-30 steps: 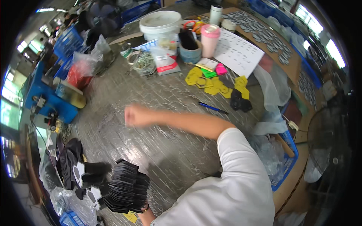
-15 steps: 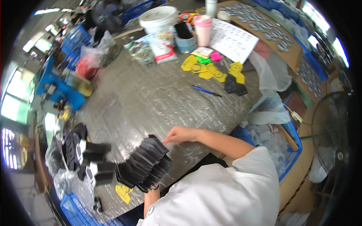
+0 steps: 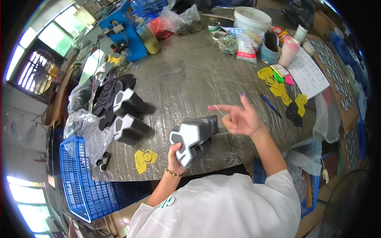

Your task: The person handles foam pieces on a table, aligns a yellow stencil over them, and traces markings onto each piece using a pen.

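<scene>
My left hand [image 3: 174, 159] grips one end of a thick stack of dark, angular cut pieces [image 3: 206, 126]. The stack lies on its side above the table, its end piece showing a pale grey-white face [image 3: 189, 137]. Just right of the stack is my right hand [image 3: 242, 118], palm partly turned up, thumb and index finger stretched out, the other fingers curled. A thin pale strand, looking like a rubber band [image 3: 225, 134], runs between this hand and the stack. Two similar stacks [image 3: 124, 101] [image 3: 129, 129] stand to the left, beside black fabric-like pieces [image 3: 111, 99].
A yellow cut piece [image 3: 145, 160] lies near the table's front edge, a small black part [image 3: 103, 162] left of it. Blue basket [image 3: 89, 186] at left. Toward the far right are a white bucket [image 3: 253, 18], a pink cup [image 3: 289, 51], a blue pen [image 3: 270, 105] and yellow pieces [image 3: 278, 85].
The view has swung left. The stack has turned so its pale end face shows. My right hand has moved from a pinch beside the stack to a raised pose with thumb and index finger spread.
</scene>
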`<state>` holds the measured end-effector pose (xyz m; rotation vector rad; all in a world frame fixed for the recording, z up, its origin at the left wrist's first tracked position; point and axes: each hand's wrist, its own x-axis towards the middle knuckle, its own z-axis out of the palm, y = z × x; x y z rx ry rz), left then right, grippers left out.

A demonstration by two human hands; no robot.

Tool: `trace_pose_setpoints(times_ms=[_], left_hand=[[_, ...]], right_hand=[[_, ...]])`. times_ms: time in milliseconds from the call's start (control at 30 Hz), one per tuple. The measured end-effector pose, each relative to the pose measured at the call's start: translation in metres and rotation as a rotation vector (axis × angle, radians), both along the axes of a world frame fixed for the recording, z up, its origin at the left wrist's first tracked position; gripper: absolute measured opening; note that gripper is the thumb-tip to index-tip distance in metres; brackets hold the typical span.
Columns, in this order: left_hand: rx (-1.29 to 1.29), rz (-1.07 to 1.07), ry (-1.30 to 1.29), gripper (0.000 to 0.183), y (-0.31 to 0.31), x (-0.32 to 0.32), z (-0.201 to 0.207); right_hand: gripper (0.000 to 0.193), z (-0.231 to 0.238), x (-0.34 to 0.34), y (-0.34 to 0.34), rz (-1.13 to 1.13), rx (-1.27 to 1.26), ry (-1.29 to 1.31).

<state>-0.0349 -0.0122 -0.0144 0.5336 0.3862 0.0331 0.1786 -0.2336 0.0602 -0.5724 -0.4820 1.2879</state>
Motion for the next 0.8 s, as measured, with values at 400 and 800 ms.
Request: trace_pose_setpoints(times_ms=[400, 800], left_hand=[[-0.14, 0.07, 0.027, 0.037, -0.009, 0.044, 0.028], [0.023, -0.071, 0.064, 0.055, 0.006, 0.096, 0.004]], right_hand=[[0.06, -0.001, -0.097, 0.009, -0.243, -0.357, -0.82], [0.025, -0.071, 0.032, -0.095, -1.186, -1.397, -1.772]])
